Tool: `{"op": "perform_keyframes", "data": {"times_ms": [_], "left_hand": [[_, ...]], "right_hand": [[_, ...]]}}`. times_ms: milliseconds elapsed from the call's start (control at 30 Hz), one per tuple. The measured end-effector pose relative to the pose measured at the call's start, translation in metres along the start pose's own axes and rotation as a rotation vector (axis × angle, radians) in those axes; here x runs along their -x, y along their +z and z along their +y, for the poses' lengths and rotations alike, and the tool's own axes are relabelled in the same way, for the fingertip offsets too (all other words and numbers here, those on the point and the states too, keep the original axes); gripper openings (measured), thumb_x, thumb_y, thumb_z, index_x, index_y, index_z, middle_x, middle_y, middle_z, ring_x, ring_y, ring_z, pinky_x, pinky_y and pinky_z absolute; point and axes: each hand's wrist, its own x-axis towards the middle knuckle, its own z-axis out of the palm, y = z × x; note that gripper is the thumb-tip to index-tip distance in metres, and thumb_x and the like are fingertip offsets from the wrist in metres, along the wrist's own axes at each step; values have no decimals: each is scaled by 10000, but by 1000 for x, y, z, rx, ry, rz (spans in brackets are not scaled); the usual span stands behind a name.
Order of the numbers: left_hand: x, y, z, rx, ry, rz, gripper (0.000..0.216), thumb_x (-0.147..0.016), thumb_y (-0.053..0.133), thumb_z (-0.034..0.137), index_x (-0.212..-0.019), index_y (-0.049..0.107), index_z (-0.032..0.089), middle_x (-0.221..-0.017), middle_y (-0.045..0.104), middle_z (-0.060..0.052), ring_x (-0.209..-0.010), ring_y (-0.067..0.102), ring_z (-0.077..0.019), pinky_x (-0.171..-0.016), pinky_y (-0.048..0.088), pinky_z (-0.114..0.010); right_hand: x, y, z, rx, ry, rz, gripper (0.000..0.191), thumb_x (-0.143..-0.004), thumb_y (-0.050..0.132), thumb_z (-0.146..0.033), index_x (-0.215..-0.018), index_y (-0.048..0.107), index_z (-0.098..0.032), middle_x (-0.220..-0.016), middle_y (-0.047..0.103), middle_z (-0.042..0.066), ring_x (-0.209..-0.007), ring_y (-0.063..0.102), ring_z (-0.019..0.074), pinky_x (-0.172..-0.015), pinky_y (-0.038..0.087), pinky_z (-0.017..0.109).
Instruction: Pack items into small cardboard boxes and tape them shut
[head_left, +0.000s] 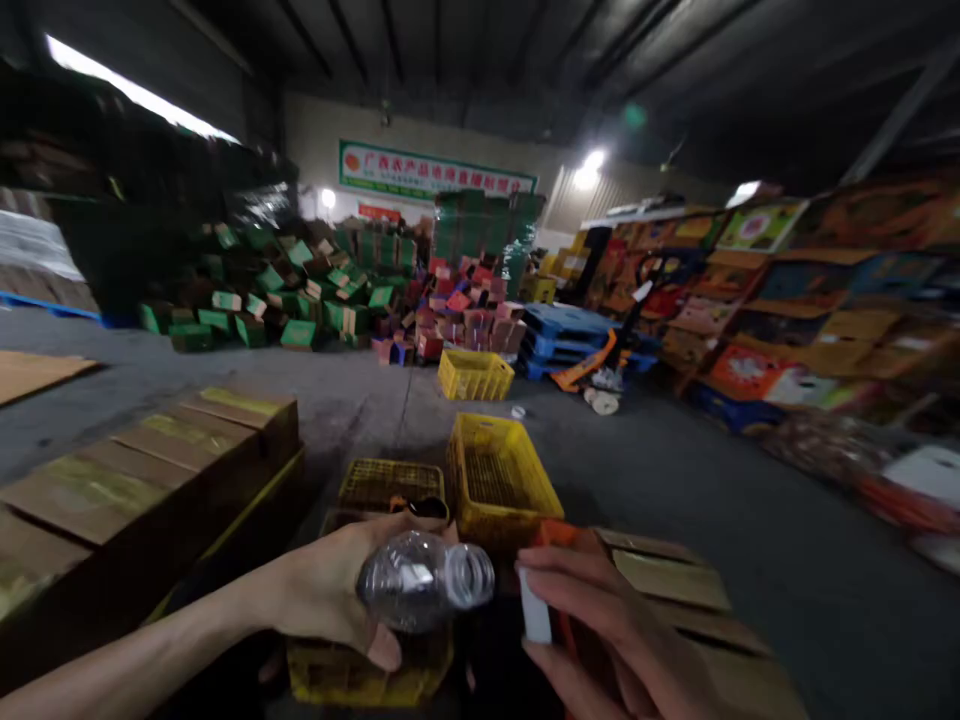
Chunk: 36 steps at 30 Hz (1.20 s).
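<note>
A clear plastic bottle [409,585] lies tilted in my left hand [322,580], its uncapped neck pointing right. My left fingers wrap round the bottle's body. Just to the right, my right hand [600,620] pinches a white bottle cap [535,605] between thumb and fingers, apart from the bottle's mouth. Behind the right hand shows something orange-red [561,533], mostly hidden. Below and behind my left hand stands a yellow crate [367,670], with a dark and orange item [420,505] on top that I cannot make out.
An open yellow crate [551,490] stands ahead, another yellow crate [476,375] beyond it. Cardboard boxes line the left [150,450] and right [675,570]. Farther off are heaped green boxes [300,335], blue pallets [562,325], an orange pallet jack [589,368] and stacked cartons [750,365].
</note>
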Motion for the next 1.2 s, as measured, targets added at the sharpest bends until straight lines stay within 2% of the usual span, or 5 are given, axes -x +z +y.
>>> {"op": "perform_keyframes", "data": {"times_ms": [167, 433, 867, 1067, 1200], "left_hand": [[-8, 6, -73, 213, -245, -149, 706, -599, 919, 327, -1212, 592, 203, -1083, 663, -24, -1016, 622, -253, -792, 485, -290], [1, -1, -98, 212, -294, -193, 693, -566, 915, 311, -1175, 596, 226, -1025, 646, -3, -919, 624, -215, -709, 463, -259], [-24, 48, -127, -1125, -3, 372, 406, -934, 560, 143, -1331, 538, 224, -1321, 589, -126, -1199, 533, -324, -1044, 374, -537], [-45, 72, -123, -1054, 111, 285, 431, -963, 538, 152, -1386, 502, 219, -1327, 590, -131, -1212, 539, -295, -1096, 358, -519], [-49, 75, -128, -939, 241, 206, 795, -882, 711, 299, -1564, 303, 270, -1559, 399, -171, -1430, 370, -368, -1187, 163, -658]], "right_hand": [[-37, 2, -1, 61, -62, -359, 337, -950, 613, -167, -1237, 668, -336, -1237, 692, 11, -1140, 674, 176, -1021, 546, 265], [-54, 37, 21, -6, 162, -553, 225, -914, 686, -258, -1137, 706, -278, -1173, 723, 12, -1063, 689, 179, -924, 540, 262], [11, 94, 91, -270, 1021, -216, 615, -839, 498, -778, -600, 510, -211, -417, 442, -50, -364, 433, 101, -403, 341, 214], [37, 62, 63, -459, 1093, -138, 637, -859, 525, -762, -1159, 636, -211, -853, 701, 36, -707, 720, 201, -680, 625, 352], [50, 20, 35, -174, 979, -72, 511, -896, 604, -632, -1206, 657, -229, -1042, 728, 87, -878, 741, 246, -827, 628, 380]]}}
